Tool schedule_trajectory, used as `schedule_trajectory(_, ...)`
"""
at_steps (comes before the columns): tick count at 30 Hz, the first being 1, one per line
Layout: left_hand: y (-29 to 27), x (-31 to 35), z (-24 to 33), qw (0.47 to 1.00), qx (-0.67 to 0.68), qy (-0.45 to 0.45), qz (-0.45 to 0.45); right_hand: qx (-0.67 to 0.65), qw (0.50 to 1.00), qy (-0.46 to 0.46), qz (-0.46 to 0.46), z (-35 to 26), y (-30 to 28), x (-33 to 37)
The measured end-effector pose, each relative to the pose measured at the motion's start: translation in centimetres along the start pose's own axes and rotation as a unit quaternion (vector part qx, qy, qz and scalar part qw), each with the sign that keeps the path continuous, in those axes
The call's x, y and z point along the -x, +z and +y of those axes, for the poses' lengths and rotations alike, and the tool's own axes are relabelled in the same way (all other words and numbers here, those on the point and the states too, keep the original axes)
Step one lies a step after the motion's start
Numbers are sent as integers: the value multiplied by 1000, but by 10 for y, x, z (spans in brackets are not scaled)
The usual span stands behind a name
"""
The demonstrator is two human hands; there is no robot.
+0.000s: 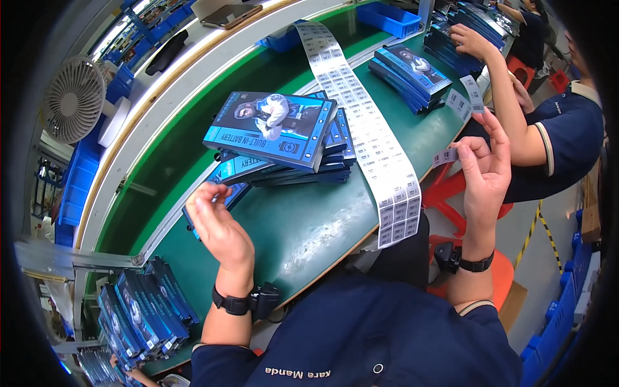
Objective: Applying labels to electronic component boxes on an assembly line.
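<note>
Green bench (303, 226), box stacks (284, 138) (blue), label strip (371, 129)

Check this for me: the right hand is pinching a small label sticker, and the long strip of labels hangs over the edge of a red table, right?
Not quite. The table under the strip of labels is green, not red, as the head view shows. The right hand does pinch a small label sticker.

I see bright, even overhead light, with a pale sheen on the green surface (309, 238) toward six o'clock. Shadows are soft and short. Fisheye bending curves straight edges, and a black rim closes in at nine and three o'clock. The centre is sharp.
</note>
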State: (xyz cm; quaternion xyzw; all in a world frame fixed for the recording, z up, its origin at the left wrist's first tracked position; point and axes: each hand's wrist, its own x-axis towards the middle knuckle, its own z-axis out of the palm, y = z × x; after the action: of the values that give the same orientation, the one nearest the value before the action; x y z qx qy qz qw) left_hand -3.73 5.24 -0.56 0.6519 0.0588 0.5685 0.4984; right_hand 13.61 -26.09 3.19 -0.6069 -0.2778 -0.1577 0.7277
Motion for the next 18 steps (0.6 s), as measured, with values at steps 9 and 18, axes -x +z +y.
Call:
schedule_trajectory(9, 0, 12, -27, 926, 19, -372, -57, -7, 1000, 10, -28, -7, -2, 5)
schedule_trajectory(18, -6, 31, -30, 920, -58, -358, -151, -59, 997, 20, -41, -12, 16, -4)
